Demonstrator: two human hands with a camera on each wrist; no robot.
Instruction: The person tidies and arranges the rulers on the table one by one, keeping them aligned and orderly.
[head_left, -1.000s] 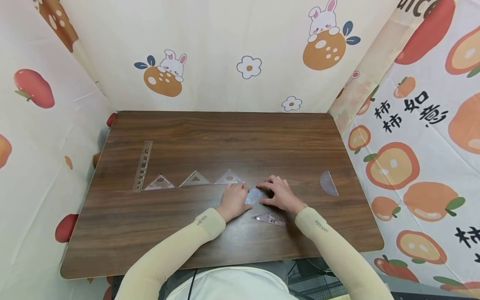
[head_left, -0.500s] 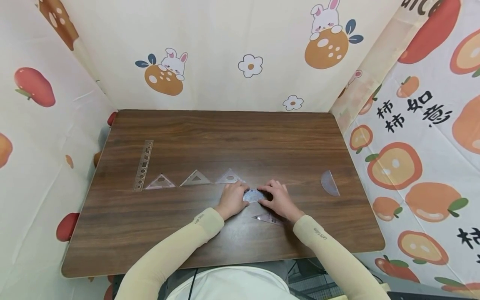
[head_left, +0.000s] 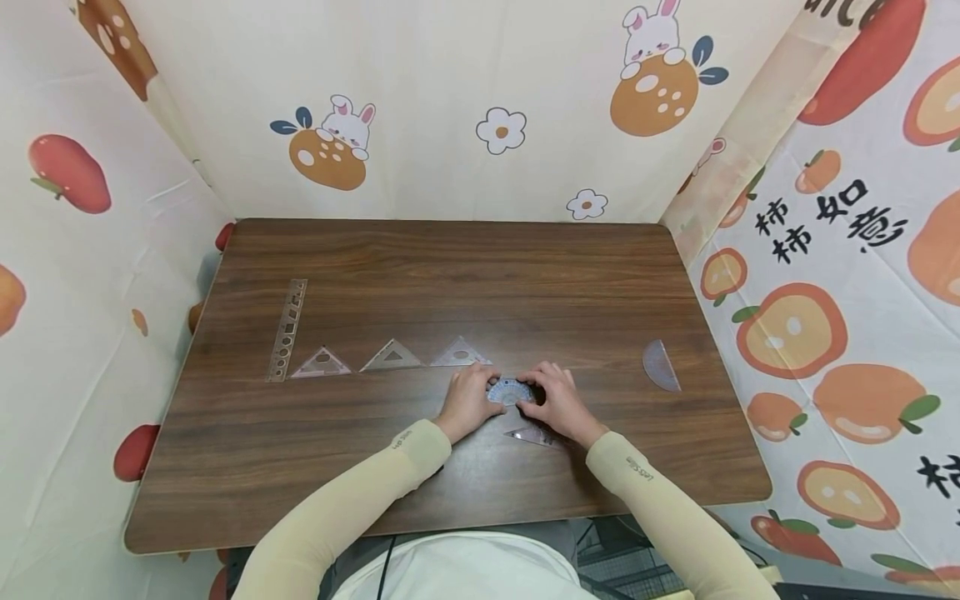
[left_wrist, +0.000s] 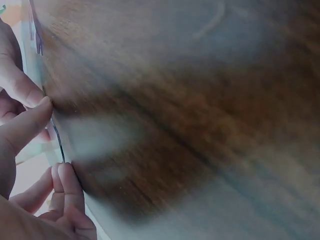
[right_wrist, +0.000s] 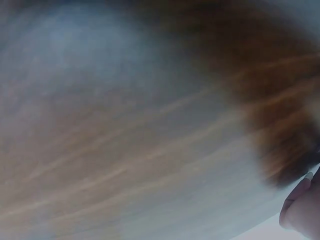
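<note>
A small clear protractor with blue markings [head_left: 510, 392] is held between both hands in the head view, its rounded side facing away from the person. My left hand [head_left: 468, 402] pinches its left end. At the right end, my right hand [head_left: 558, 403] grips it between thumb and fingers. The left wrist view shows the protractor edge-on as a thin dark line [left_wrist: 60, 141], with fingertips [left_wrist: 73, 182] at its ends. Only part of a finger [right_wrist: 302, 205] shows in the right wrist view. A pinkish triangular set square [head_left: 528, 435] lies just in front of the right hand.
To the left, a clear ruler with cut-out shapes [head_left: 283, 337] lies lengthwise. Beside it sit three clear set squares [head_left: 306, 369] in a row, the last close to the left hand. Another protractor [head_left: 659, 367] rests at the right of the brown table [head_left: 480, 275].
The blue-marked protractor has turned from a slant to nearly level, its rounded side now facing away. Both hands have shifted slightly with it. The other drawing tools have stayed put.
</note>
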